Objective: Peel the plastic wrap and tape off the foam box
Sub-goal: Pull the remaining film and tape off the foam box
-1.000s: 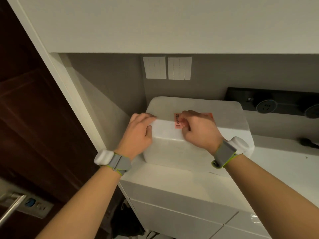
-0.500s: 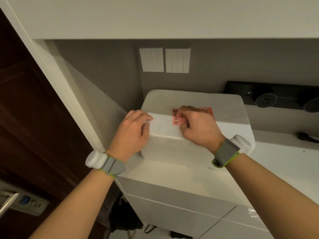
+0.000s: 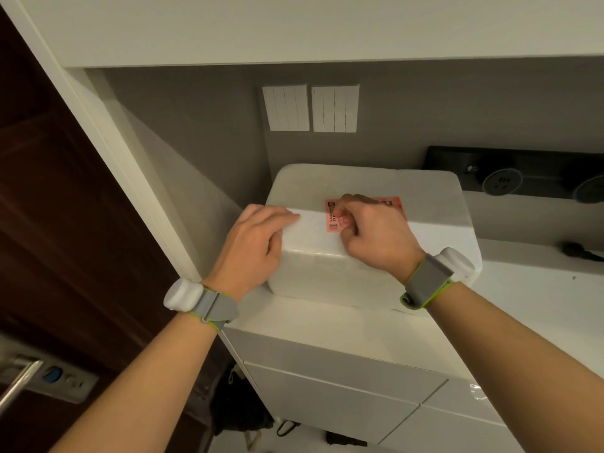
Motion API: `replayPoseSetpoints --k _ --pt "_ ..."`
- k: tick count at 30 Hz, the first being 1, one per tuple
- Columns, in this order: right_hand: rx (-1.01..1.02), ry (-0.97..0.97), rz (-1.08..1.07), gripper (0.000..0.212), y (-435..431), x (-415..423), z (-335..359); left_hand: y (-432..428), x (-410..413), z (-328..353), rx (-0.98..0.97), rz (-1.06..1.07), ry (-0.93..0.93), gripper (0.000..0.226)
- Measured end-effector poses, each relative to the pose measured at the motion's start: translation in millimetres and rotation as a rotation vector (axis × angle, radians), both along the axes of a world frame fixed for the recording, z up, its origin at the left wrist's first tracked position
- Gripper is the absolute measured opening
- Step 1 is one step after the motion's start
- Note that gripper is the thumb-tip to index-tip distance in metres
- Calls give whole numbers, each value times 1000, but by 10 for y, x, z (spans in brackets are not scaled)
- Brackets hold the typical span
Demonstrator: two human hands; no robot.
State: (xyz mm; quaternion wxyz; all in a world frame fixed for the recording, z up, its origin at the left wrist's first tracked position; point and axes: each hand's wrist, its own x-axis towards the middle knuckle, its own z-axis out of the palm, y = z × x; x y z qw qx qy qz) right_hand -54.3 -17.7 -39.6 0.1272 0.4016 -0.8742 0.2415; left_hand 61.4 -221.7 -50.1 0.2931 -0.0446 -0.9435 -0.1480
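Note:
A white foam box (image 3: 366, 181) wrapped in clear plastic stands on the white counter (image 3: 327, 325), pushed into the corner. A pink label (image 3: 333, 220) sits on its top front edge. My left hand (image 3: 255, 246) rests flat on the box's left front corner, fingers straight over the top. My right hand (image 3: 376, 233) is curled at the label, its fingertips picking at the wrap or tape there; whether any wrap is lifted or pinched is too small to tell.
Two white switch plates (image 3: 310, 107) hang on the grey wall behind the box. A black socket strip (image 3: 516, 178) runs along the wall to the right. A dark wooden door with a metal handle (image 3: 19, 384) stands at the left. Drawers (image 3: 327, 393) lie below the counter.
My hands have stayed in place on the box; only my right fingertips shifted slightly at the pink label. The camera view moved a little.

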Motion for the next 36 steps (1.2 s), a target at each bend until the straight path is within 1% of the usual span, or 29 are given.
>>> replayPoseSetpoints --k 9,12,19,29,32,36 --pt "-39 -55 2 32 20 26 13 4 34 -29 49 -3 60 24" --pt "-37 -57 -5 32 24 33 12 -2 26 16 6 -24 32 24" --pt "-15 -47 2 31 29 42 13 -72 -59 232 -131 -84 -136 21" --pt "-10 -59 0 33 37 46 19 -78 -307 598 -330 -173 -524 11" --pt "-10 -63 -1 33 39 41 21 -76 -339 664 -361 -209 -573 13" --pt "-19 -55 -9 33 34 37 19 -119 -339 636 -331 -231 -546 16"
